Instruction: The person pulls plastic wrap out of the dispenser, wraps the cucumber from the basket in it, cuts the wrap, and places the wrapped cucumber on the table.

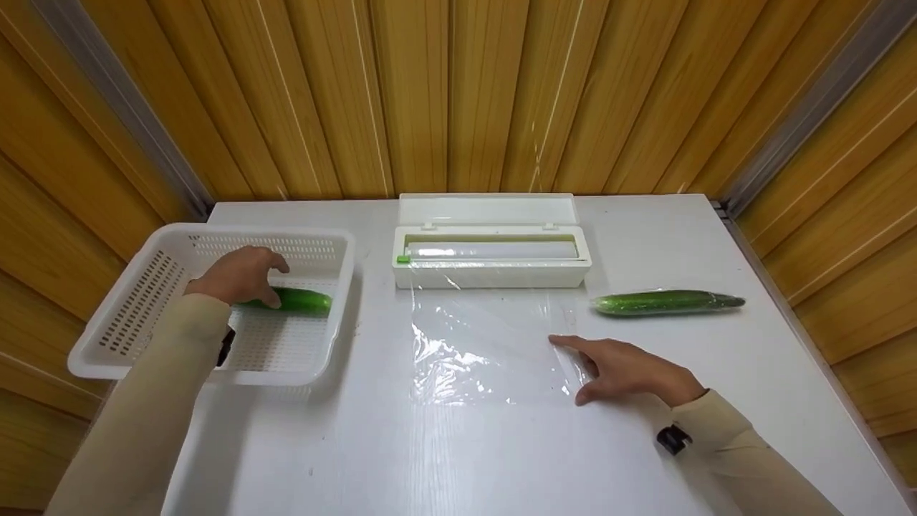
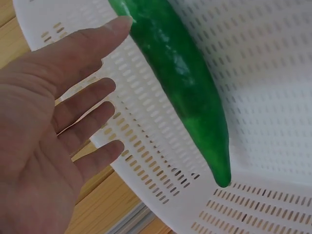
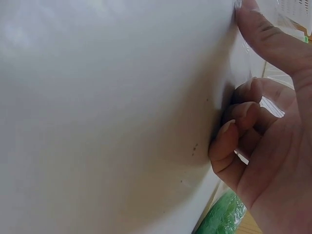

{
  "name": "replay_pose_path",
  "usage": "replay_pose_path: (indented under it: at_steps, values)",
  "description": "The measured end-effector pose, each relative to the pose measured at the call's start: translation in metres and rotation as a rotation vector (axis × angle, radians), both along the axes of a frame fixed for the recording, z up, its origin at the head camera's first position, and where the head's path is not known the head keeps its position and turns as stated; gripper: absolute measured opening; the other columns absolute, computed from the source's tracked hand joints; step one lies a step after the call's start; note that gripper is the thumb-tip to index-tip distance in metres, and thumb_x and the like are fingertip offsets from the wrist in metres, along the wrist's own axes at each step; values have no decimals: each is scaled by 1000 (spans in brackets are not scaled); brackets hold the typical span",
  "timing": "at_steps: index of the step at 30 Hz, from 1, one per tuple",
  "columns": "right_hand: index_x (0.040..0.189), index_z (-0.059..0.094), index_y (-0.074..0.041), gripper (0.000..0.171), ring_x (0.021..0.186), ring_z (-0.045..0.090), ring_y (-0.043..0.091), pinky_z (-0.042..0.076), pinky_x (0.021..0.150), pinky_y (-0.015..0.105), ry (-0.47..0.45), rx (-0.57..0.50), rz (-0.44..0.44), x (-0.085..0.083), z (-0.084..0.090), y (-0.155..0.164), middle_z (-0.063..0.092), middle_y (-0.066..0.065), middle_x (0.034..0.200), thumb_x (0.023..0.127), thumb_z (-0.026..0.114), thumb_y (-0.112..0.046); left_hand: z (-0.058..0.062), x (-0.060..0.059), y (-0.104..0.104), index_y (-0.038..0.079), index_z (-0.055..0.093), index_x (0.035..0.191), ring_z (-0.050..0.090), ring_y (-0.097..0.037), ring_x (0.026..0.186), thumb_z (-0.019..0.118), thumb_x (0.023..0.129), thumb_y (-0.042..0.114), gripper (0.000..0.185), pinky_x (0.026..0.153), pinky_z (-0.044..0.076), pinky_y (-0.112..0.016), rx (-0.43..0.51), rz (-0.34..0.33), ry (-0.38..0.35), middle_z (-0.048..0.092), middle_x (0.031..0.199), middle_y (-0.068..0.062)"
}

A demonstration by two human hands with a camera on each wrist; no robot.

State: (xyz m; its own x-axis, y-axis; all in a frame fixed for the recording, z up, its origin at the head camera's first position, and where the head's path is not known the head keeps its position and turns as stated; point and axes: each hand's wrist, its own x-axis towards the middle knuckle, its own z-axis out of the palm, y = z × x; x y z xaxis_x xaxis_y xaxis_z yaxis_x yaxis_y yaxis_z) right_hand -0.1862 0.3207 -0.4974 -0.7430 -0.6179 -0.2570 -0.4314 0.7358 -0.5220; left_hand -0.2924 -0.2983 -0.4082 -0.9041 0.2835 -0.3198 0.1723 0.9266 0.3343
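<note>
In the head view my left hand [image 1: 240, 276] reaches into a white perforated basket [image 1: 342, 287]. Its thumb tip lies right at a green cucumber [image 1: 304, 302], while the other fingers spread apart, off the cucumber, in the left wrist view. My right hand [image 1: 630, 369] rests at the right edge of a clear sheet of plastic wrap [image 1: 473, 358], thumb and index finger wide apart along that edge. In the right wrist view its other fingers [image 3: 226, 141] bend loosely against the white table. The sheet runs out from a white wrap dispenser [image 1: 494, 277].
A cucumber wrapped in film [image 1: 666, 302] lies right of the dispenser, beyond my right hand. The dispenser's lid [image 1: 487, 209] is raised, showing the roll [image 1: 494, 250], with a green slider [image 1: 403, 259] at its left. Wood-look panels [image 1: 458, 100] enclose the white table [image 1: 358, 444].
</note>
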Motion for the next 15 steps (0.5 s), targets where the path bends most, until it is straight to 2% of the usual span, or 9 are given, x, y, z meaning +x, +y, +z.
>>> replay_pose_path:
  at_steps: [6,15]
  values:
    - [165,41,-24,100,71,45,6,41,68,30,0,21,-11,-1,0,-1,51,-11,79,81,93,-43,-15,3,-15,-5,67,136,57,-46,124,86,84,-3,55,106,45,-66,45,25,-45,61,139,-31]
    - [165,41,-23,102,69,44,6,41,67,30,-4,13,-16,-1,-1,1,50,-11,78,80,93,-44,-21,-2,-19,-3,70,132,58,-45,120,85,84,-4,50,103,47,-66,66,14,-37,64,136,-29]
